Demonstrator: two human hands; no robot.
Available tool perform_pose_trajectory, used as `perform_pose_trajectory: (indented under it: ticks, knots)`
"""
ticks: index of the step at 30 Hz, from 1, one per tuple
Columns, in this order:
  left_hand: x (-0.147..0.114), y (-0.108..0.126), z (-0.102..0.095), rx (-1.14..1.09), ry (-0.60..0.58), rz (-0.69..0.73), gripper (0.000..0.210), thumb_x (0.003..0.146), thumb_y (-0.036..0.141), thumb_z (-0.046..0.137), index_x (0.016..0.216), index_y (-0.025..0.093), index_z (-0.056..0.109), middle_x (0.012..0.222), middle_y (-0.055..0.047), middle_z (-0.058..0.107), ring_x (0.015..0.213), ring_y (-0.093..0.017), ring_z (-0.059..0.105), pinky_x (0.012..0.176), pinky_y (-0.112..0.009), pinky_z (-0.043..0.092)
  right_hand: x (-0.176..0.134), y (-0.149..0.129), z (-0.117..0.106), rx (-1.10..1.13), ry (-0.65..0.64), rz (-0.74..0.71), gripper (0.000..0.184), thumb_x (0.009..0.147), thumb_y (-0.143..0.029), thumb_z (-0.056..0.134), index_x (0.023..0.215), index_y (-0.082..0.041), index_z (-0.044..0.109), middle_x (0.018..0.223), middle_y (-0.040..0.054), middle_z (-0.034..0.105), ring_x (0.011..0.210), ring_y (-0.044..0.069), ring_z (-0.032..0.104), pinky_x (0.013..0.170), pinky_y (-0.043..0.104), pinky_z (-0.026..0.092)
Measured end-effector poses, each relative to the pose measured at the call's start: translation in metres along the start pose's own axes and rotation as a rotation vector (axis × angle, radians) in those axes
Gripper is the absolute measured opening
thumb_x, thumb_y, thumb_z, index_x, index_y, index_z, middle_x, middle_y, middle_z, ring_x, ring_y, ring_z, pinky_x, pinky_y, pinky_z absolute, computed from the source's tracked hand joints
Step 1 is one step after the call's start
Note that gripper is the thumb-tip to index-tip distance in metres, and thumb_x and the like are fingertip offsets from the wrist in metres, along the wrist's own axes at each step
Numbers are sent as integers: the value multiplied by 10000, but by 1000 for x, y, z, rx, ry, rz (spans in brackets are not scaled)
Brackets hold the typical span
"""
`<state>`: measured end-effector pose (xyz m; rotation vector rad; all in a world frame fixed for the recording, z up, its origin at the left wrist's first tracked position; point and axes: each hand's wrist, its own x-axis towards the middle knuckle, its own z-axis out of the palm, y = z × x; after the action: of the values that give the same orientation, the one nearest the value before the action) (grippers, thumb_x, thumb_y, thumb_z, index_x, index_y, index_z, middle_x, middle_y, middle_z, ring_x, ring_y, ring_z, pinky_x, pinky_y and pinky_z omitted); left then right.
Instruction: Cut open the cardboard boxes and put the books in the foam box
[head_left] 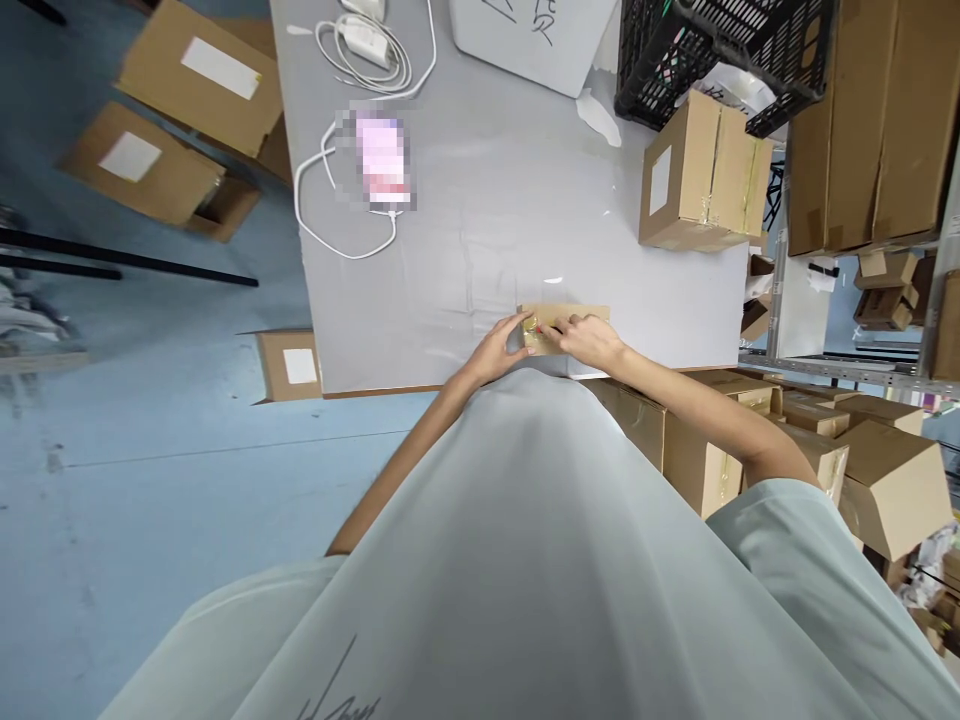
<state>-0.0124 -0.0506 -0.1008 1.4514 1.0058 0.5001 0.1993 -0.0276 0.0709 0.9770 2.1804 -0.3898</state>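
The left hand [495, 350] grasps the end of a small, oblong cardboard box [555, 312] at frame centre; the right hand [592, 342] curls over it, its grip unclear. Beneath spreads a smooth grey tabletop [510, 220], a latticed black plastic crate [652, 65] upper right.

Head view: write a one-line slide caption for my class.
Left hand and right hand touch a small cardboard box on a grey table.
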Motion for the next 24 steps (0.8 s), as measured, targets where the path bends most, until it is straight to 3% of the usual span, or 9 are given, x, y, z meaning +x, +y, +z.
perform_pose_trajectory:
  ticks: [4, 10, 15, 20, 24]
  knots:
    - [0, -3, 0, 4, 5, -11, 898, 908, 565, 738, 1707, 249, 477, 1738, -137, 499, 1582, -340, 503, 1301, -483, 446, 4, -6, -6, 19, 42, -29, 549, 1098, -42, 272, 1609, -40, 473, 1309, 280, 745, 1164, 333, 752, 879, 420, 540]
    - [-1, -3, -5, 77, -26, -45, 902, 949, 634, 708, 1736, 286, 440, 1754, -127, 485, 1621, -346, 467, 1267, -478, 485, 2, 9, 2, 42, 83, -64, 538, 1055, -18, 317, 1523, -46, 580, 1261, 260, 780, 1115, 335, 777, 837, 419, 530]
    - [-5, 3, -6, 126, -10, -121, 916, 938, 665, 695, 1741, 302, 442, 1770, -124, 468, 1578, -374, 517, 1238, -518, 520, -26, 48, 37, 67, 57, -34, 551, 1057, -16, 296, 1512, -60, 606, 1269, 265, 777, 1121, 334, 774, 820, 419, 517]
    - [-8, 13, -5, 132, -3, -181, 944, 936, 714, 689, 1749, 312, 426, 1808, -135, 411, 1556, -396, 534, 1225, -563, 525, -74, 105, 81, 120, 39, 48, 614, 1066, -37, 326, 1625, -160, 547, 1270, 229, 773, 1093, 314, 758, 809, 399, 491]
    - [-6, 19, -3, 143, 14, -236, 981, 911, 732, 706, 1746, 299, 426, 1807, -143, 411, 1555, -398, 535, 1245, -582, 501, -90, 134, 111, 146, 74, 30, 661, 1083, -64, 347, 1701, -260, 474, 1302, 178, 764, 1113, 298, 719, 810, 380, 464]
